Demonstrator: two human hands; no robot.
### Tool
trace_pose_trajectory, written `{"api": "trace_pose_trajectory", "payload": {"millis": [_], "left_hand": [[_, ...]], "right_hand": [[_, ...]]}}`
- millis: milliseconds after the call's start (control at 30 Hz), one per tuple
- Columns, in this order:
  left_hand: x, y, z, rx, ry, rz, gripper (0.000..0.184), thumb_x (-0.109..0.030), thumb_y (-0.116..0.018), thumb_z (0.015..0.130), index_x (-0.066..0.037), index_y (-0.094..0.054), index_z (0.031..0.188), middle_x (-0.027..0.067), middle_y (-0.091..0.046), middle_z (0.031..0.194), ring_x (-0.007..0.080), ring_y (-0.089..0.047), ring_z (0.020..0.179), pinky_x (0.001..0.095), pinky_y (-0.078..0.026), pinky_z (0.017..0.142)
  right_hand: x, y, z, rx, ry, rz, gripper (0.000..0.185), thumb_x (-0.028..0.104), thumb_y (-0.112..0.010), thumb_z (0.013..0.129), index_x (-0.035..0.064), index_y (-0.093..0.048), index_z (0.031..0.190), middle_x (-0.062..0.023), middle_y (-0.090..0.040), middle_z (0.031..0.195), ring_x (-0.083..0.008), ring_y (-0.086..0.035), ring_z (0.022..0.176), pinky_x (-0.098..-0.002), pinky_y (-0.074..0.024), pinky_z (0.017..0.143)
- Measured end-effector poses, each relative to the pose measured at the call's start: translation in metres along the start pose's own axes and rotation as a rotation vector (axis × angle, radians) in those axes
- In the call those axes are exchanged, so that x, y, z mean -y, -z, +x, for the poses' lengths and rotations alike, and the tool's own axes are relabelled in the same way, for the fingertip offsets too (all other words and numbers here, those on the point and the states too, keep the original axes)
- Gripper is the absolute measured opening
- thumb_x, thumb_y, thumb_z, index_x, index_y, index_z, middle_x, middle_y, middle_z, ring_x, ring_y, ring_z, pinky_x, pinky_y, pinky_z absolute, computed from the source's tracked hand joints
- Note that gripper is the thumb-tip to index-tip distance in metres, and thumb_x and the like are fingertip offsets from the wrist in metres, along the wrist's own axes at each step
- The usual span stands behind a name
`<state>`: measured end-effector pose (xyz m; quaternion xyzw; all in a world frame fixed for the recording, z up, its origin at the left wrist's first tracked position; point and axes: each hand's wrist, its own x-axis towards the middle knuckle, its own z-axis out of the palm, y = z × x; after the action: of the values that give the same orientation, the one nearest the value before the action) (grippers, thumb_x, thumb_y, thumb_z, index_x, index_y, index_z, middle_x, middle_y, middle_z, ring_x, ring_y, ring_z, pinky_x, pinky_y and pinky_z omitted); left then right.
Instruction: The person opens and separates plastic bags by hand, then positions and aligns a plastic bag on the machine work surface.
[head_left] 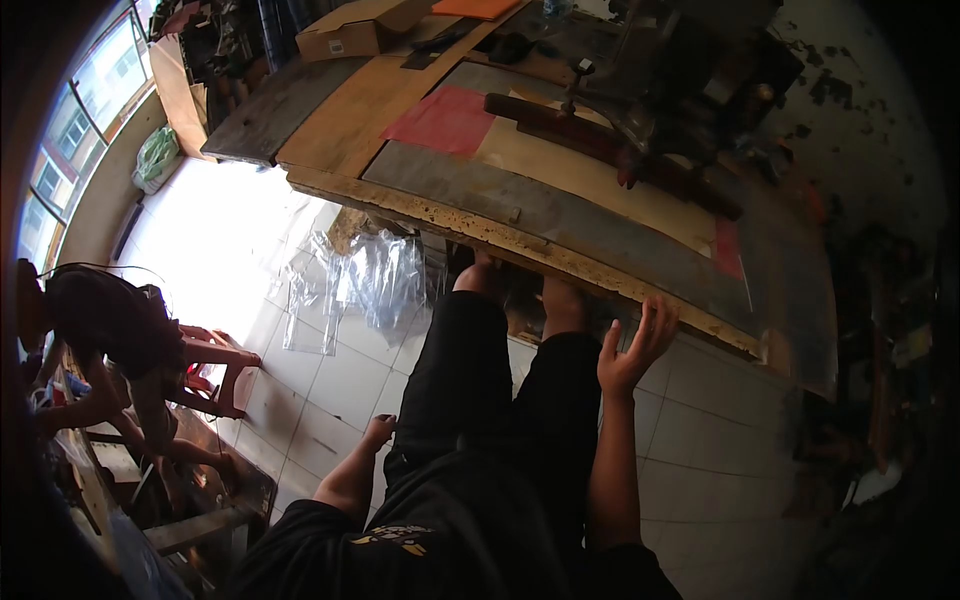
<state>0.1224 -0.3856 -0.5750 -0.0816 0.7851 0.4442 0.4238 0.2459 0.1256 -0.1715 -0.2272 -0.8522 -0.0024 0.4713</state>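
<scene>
My right hand (638, 348) is raised beside the worktable's wooden front edge (520, 245). Its fingers are apart, with nothing in them, and their tips overlap that edge in view; whether they touch it I cannot tell. My left hand (378, 430) hangs low beside my left thigh, over the tiled floor. Its fingers are mostly hidden. On the tabletop lies a grey sheet (450, 180), topped by a long cream strip (580, 172) with a red piece (440, 120) at its left end. A dark machine with a long bar (550, 122) stands across the strip.
Clear plastic sheets or bags (385, 275) hang and lie below the table's left part. At left, another person (110, 320) sits or bends by a red stool (222, 355). A cardboard box (340, 38) rests on the far tabletop; a green plastic bag (156, 155) stands by the window.
</scene>
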Motion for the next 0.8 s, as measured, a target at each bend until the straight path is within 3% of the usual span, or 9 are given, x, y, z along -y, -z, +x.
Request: {"api": "trace_pose_trajectory", "payload": {"millis": [33,167,233,267,333,433,567,800], "left_hand": [[0.002,-0.001,-0.003,-0.058,-0.008,-0.105,0.05,-0.04,-0.068,0.103,0.004,-0.073,0.127,0.0092,-0.077,0.089,0.0155,-0.063,0.065,0.0341,-0.05,0.057],[-0.008,-0.002,-0.002,-0.066,-0.008,-0.022,0.047,-0.037,-0.067,0.103,0.004,-0.074,0.125,0.012,-0.078,0.093,0.0178,-0.068,0.073,0.0351,-0.055,0.064],[-0.016,-0.002,-0.002,-0.047,-0.092,0.119,0.05,-0.039,-0.069,0.101,0.004,-0.074,0.126,0.0193,-0.08,0.103,0.0267,-0.076,0.089,0.0401,-0.06,0.078],[-0.002,-0.002,0.015,-0.048,-0.09,0.118,0.05,-0.039,-0.069,0.101,0.004,-0.074,0.126,0.0193,-0.08,0.103,0.0267,-0.076,0.089,0.0401,-0.06,0.078],[0.017,-0.001,0.048,0.082,-0.336,0.428,0.054,-0.042,-0.072,0.098,0.004,-0.075,0.125,0.0261,-0.079,0.113,0.0358,-0.077,0.108,0.0442,-0.059,0.092],[-0.031,-0.006,0.013,0.046,-0.134,0.383,0.055,-0.044,-0.073,0.095,0.004,-0.076,0.123,0.0285,-0.077,0.116,0.0395,-0.075,0.113,0.0456,-0.058,0.096],[-0.032,-0.009,0.016,0.02,-0.12,0.377,0.053,-0.042,-0.072,0.096,0.004,-0.076,0.122,0.0284,-0.078,0.115,0.0382,-0.075,0.113,0.0451,-0.058,0.096],[-0.02,-0.013,0.011,0.013,-0.039,0.184,0.05,-0.041,-0.069,0.098,0.005,-0.077,0.118,0.0226,-0.081,0.102,0.0324,-0.077,0.094,0.0444,-0.059,0.087]], "right_hand": [[0.001,0.001,0.0,0.005,0.001,-0.001,0.053,0.021,-0.063,0.104,0.0041,-0.05,0.153,-0.0199,-0.046,0.161,-0.0513,-0.035,0.154,-0.0676,-0.0293,0.122],[0.002,0.001,0.002,0.006,-0.001,0.006,0.054,0.021,-0.062,0.105,0.004,-0.049,0.154,-0.02,-0.045,0.162,-0.0517,-0.033,0.154,-0.0676,-0.0288,0.123],[0.001,0.0,0.002,0.008,-0.003,0.005,0.054,0.021,-0.062,0.105,0.0039,-0.048,0.154,-0.02,-0.045,0.162,-0.0518,-0.033,0.155,-0.0676,-0.0286,0.123],[0.001,-0.001,0.001,0.009,-0.003,-0.005,0.054,0.022,-0.062,0.105,0.0038,-0.048,0.155,-0.02,-0.044,0.162,-0.0518,-0.033,0.155,-0.0676,-0.0286,0.123],[0.001,-0.001,0.001,0.011,-0.003,-0.014,0.054,0.022,-0.062,0.106,0.0037,-0.047,0.155,-0.02,-0.044,0.162,-0.0519,-0.032,0.155,-0.0675,-0.0286,0.123],[0.001,-0.002,0.001,0.008,0.0,-0.018,0.054,0.022,-0.062,0.106,0.0034,-0.047,0.155,-0.0204,-0.044,0.162,-0.0522,-0.032,0.155,-0.0675,-0.0285,0.123],[-0.002,-0.006,-0.002,-0.003,-0.002,-0.023,0.054,0.021,-0.062,0.106,0.0025,-0.047,0.155,-0.021,-0.044,0.161,-0.0527,-0.031,0.155,-0.0679,-0.0282,0.123],[-0.004,-0.013,-0.004,-0.044,0.011,-0.022,0.054,0.02,-0.063,0.105,0.0019,-0.048,0.154,-0.0213,-0.043,0.161,-0.0533,-0.029,0.155,-0.0693,-0.0275,0.123]]}}
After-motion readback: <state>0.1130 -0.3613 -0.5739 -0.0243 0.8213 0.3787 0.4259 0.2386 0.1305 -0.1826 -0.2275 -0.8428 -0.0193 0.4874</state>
